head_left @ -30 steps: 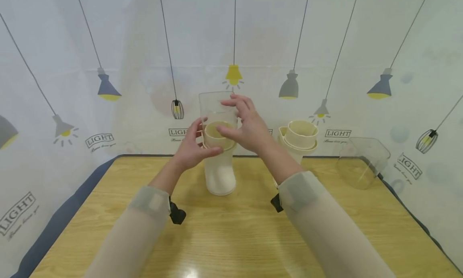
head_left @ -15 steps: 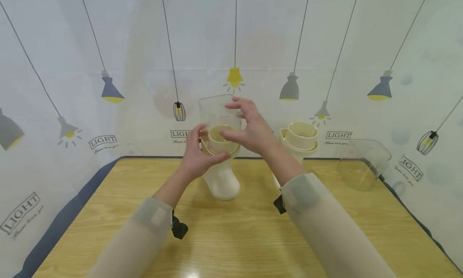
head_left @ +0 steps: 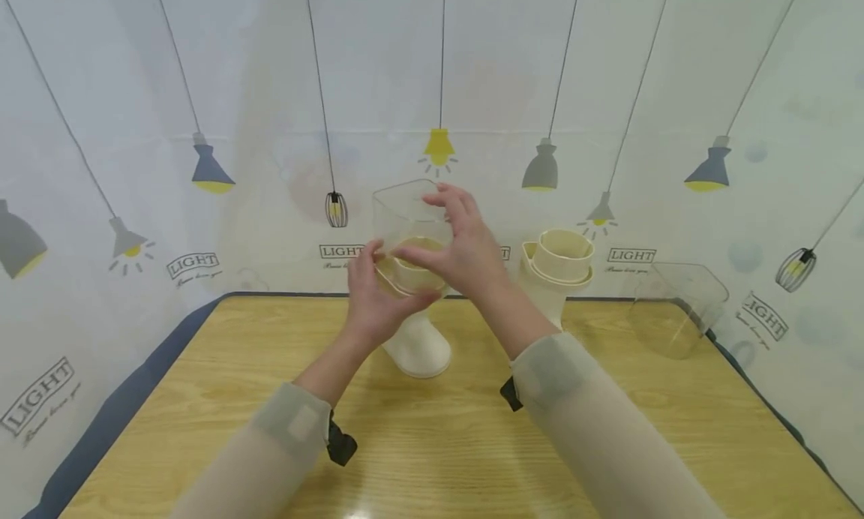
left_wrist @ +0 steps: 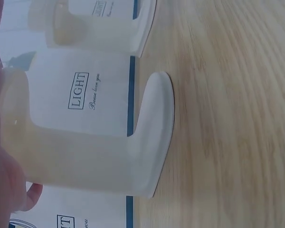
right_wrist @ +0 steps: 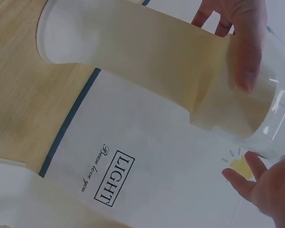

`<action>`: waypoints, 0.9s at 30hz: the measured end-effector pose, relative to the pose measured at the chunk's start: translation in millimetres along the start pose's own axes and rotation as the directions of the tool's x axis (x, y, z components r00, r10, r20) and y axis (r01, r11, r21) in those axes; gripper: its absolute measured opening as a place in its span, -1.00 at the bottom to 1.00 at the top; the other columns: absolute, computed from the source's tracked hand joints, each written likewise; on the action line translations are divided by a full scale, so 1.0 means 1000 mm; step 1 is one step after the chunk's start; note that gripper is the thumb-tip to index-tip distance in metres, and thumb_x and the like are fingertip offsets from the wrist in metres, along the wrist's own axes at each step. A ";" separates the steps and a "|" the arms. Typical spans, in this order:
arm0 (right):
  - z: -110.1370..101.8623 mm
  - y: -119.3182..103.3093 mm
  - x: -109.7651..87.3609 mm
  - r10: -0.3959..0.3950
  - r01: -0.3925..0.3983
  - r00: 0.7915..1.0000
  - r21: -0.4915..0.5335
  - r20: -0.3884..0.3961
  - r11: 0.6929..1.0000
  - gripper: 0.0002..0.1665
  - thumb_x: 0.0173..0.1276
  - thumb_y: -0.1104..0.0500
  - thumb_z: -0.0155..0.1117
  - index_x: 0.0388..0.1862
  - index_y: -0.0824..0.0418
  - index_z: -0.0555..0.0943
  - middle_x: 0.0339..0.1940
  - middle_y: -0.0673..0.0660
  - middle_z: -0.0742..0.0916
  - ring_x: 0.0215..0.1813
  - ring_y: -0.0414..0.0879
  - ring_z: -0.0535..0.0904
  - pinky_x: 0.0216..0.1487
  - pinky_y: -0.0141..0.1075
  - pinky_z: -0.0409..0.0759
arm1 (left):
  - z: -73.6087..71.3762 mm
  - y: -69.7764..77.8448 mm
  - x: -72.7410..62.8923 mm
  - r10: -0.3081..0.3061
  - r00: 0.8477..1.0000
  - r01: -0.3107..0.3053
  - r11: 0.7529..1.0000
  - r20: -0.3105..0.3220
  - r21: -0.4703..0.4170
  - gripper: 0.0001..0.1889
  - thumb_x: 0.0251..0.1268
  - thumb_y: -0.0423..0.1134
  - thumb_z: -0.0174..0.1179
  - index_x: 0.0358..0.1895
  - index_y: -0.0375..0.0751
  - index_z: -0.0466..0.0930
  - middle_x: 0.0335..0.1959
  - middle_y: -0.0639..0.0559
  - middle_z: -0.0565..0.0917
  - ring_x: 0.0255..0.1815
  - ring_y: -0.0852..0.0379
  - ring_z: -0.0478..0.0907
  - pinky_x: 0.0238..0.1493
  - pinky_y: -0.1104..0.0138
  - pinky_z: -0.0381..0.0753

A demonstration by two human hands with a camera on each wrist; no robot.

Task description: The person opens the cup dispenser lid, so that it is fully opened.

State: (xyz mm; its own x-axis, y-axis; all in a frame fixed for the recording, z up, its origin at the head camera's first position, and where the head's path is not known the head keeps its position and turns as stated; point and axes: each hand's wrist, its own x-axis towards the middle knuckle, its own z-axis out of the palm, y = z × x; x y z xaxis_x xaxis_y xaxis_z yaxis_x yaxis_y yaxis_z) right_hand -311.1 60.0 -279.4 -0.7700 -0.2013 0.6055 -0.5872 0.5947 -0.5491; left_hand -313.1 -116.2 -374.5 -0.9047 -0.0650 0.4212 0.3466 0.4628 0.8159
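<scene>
A cream boot-shaped stand [head_left: 420,346] stands on the table, with a round collar [head_left: 418,279] at its top. Above the collar sits a clear plastic container [head_left: 405,204], its open rim facing up. My left hand [head_left: 378,298] grips the collar from the left, thumb across the front and fingers behind. My right hand [head_left: 469,245] holds the clear container from the right, its thumb in front and its fingers near the rim. The right wrist view shows the left thumb pressed on the container's lower wall [right_wrist: 256,109]. Whether the container is fully seated in the collar I cannot tell.
A second cream stand [head_left: 556,268] with a raised ring stands to the right, partly behind my right forearm. Farther right, another clear container [head_left: 678,309] sits on the wooden table [head_left: 432,444]. A lamp-patterned curtain [head_left: 270,129] hangs behind the table.
The stand's foot has swung slightly right and the clear container has turned, a corner of its rim now facing left. My left hand has shifted slightly right and down with the collar.
</scene>
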 end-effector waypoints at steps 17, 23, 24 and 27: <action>0.027 -0.004 -0.007 0.138 -0.123 0.988 0.167 -0.076 0.978 0.17 0.12 -0.20 0.72 0.51 0.01 0.17 0.59 0.10 0.45 0.47 0.26 0.54 0.40 0.11 0.62 | 0.007 -0.002 0.003 -0.018 0.995 0.032 0.988 0.096 -0.151 0.28 -0.17 0.11 0.75 0.54 0.21 -0.06 0.50 -0.23 0.35 0.35 -0.17 0.55 0.41 -0.06 0.57; 0.030 -0.008 -0.005 0.149 -0.128 0.983 0.182 -0.107 0.975 0.09 0.19 -0.17 0.66 0.50 0.04 0.20 0.56 0.07 0.48 0.43 0.19 0.57 0.41 0.05 0.62 | 0.007 -0.004 0.005 -0.045 0.994 0.055 0.993 0.098 -0.106 0.29 -0.18 0.15 0.73 0.57 0.04 -0.01 0.43 -0.20 0.39 0.32 -0.13 0.53 0.36 -0.06 0.59; 0.030 -0.009 -0.005 0.152 -0.129 0.982 0.190 -0.112 0.973 0.08 0.19 -0.17 0.66 0.50 0.04 0.20 0.55 0.07 0.48 0.43 0.19 0.56 0.41 0.05 0.62 | 0.007 -0.005 0.005 -0.053 0.994 0.062 0.993 0.097 -0.102 0.28 -0.19 0.16 0.73 0.57 0.01 0.02 0.41 -0.19 0.40 0.31 -0.12 0.53 0.36 -0.06 0.60; 0.032 -0.009 -0.004 0.158 -0.129 0.979 0.213 -0.127 0.969 0.06 0.19 -0.14 0.66 0.48 0.05 0.22 0.53 0.07 0.50 0.42 0.19 0.56 0.44 0.04 0.60 | 0.007 -0.006 0.006 -0.072 0.992 0.082 0.992 0.103 -0.096 0.25 -0.21 0.18 0.73 0.53 -0.04 0.07 0.35 -0.16 0.43 0.28 -0.10 0.54 0.32 -0.04 0.62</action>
State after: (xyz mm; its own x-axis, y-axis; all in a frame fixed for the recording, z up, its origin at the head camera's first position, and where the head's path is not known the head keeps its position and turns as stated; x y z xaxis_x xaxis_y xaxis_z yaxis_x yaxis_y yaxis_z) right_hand -310.6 30.5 -295.1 -0.8152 -0.0042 0.5792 -0.5226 0.4363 -0.7325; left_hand -322.2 -113.4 -380.1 -0.9479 -0.0068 0.3186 0.2938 0.3690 0.8818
